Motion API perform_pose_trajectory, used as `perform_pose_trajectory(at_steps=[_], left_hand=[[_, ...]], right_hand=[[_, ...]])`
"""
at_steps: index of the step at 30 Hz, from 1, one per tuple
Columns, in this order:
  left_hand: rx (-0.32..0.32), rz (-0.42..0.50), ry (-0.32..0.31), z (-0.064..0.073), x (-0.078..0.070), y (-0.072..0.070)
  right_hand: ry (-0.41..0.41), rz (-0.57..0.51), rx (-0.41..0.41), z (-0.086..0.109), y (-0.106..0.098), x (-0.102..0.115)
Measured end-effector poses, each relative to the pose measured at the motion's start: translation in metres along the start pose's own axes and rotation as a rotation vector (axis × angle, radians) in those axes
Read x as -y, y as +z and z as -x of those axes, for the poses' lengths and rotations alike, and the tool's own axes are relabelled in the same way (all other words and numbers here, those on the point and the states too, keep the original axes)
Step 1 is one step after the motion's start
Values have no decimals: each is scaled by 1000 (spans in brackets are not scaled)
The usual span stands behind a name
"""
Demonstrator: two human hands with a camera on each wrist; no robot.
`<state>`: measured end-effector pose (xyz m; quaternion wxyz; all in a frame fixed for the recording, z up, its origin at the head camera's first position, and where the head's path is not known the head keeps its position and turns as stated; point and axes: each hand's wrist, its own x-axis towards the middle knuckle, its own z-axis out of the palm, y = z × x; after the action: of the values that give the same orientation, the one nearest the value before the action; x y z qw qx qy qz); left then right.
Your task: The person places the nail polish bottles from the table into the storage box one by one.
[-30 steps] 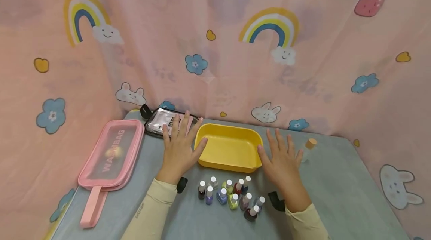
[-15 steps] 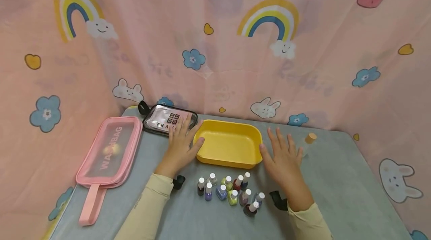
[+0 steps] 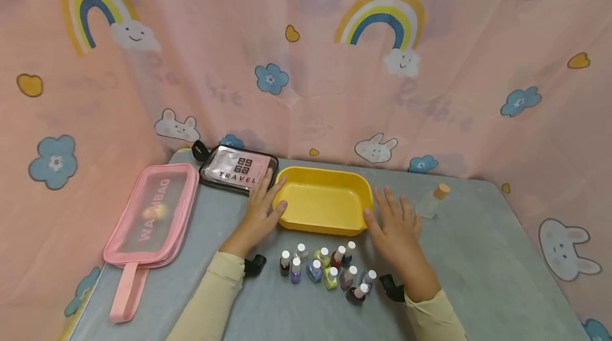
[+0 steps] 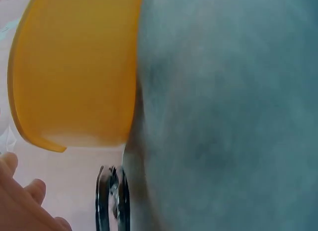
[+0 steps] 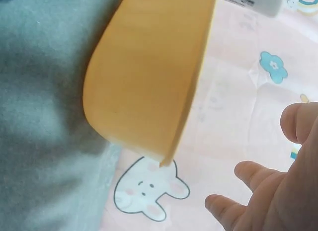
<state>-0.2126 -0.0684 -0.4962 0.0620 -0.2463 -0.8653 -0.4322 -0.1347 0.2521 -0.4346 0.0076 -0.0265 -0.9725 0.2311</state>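
A yellow tray (image 3: 325,204) with nothing inside stands mid-table in the head view. My left hand (image 3: 258,214) is at its left end, fingers straight, thumb by the rim. At the other end is my right hand (image 3: 398,232), its fingers also extended and spread. Neither hand grips anything; whether a thumb touches the rim I cannot tell. Both wrist views show the tray's outer wall (image 4: 74,77) with fingertips (image 5: 253,174) apart from it. In front of the tray, several small nail polish bottles (image 3: 331,279) with white caps stand in a loose cluster.
Behind my left hand lies a clear, black-edged travel pouch (image 3: 234,168). A pink wash bag (image 3: 148,224) with a strap is at the left. Right of the tray is a clear bottle (image 3: 429,207) with a wooden cap. A printed pink curtain (image 3: 320,81) closes off the back.
My left hand has come down and its fingers are less spread, uncovering more of the travel pouch. The right hand has shifted slightly left and away from the clear bottle. The head view has tilted down.
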Motion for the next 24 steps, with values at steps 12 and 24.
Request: perform_pose_trajectory(at_steps=[12,24], left_hand=[[62,96,-42,-1,9,9],[148,116,-49,-2,12,13]], right_hand=[[-8,-44,15,-3,1,-2],[-192,-157,80,3,-13,0]])
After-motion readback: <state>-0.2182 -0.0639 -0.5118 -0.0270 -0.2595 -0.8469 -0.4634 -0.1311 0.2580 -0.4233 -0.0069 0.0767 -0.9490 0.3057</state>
